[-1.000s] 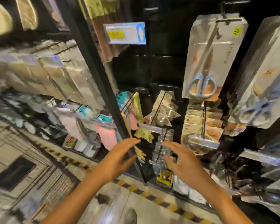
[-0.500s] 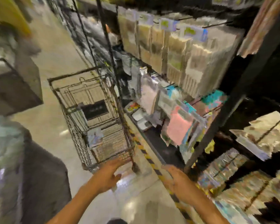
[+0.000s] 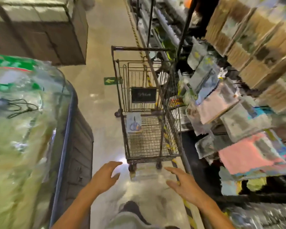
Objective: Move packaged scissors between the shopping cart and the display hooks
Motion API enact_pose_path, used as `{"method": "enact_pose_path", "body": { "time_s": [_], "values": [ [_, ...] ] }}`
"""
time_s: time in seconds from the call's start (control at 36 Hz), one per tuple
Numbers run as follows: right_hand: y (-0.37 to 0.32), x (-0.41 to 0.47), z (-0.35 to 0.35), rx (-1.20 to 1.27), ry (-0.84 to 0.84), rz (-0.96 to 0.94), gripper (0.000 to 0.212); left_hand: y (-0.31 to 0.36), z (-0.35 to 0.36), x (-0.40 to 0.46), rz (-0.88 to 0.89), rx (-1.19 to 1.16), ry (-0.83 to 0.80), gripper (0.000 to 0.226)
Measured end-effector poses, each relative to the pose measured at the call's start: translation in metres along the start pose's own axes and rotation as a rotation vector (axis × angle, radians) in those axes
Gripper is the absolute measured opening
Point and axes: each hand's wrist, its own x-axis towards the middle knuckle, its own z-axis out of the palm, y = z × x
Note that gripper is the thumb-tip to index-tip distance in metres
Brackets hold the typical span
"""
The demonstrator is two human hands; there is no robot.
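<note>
A shopper stands in a store aisle facing a wire shopping cart (image 3: 145, 103), both arms stretched forward and both hands empty. The left hand (image 3: 106, 176) and right hand (image 3: 182, 182) hover apart with fingers loosely spread, short of the cart's near end and touching nothing. One packaged pair of scissors (image 3: 133, 123) lies flat on the basket floor, in the far left corner against the left wall, its long axis running roughly near to far along the cart. From the hands the pack lies ahead and beyond the near rim; it sits a little left of the cart's midline, so the left hand appears the nearer of the two, though either would have to reach over the rim and down into the basket. Display racks (image 3: 229, 104) hung with blurred packaged goods line the right side of the aisle, just beside the cart.
</note>
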Motion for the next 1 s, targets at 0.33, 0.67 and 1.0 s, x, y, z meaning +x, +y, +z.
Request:
{"method": "enact_pose_path", "body": {
  "time_s": [0.33,0.67,1.0],
  "values": [
    [-0.014,0.086,-0.033,-0.028,-0.118,-0.022,0.049,-0.012,-0.019,0.036,-0.07,-0.056,0.037,0.047],
    [0.014,0.206,-0.106,-0.022,-0.262,-0.09,0.051,0.062,-0.032,0.119,-0.205,-0.013,0.095,0.048],
    [0.022,0.287,-0.145,0.018,-0.349,-0.05,0.047,0.106,-0.048,0.213,-0.27,-0.098,0.095,0.049]
  ]
}}
